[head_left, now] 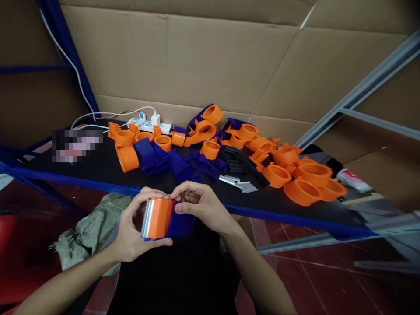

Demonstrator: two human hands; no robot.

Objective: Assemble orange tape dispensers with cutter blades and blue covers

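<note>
A tape dispenser with an orange body and a silver toothed blade is held in front of the shelf's near edge. My left hand grips it from the left, thumb along the bottom and fingers over the top. A dark blue plastic flap extends from its right side. My right hand pinches at the upper edge where the flap meets the orange body, fingers curled. Any small part between those fingertips is hidden. Beyond my hands lie blue flat pieces and silver blade strips.
Several orange dispenser bodies are heaped along the black shelf. Black strips lie near the middle. At the back is a white power strip with cables. Cardboard walls the back; metal frame posts stand at the sides.
</note>
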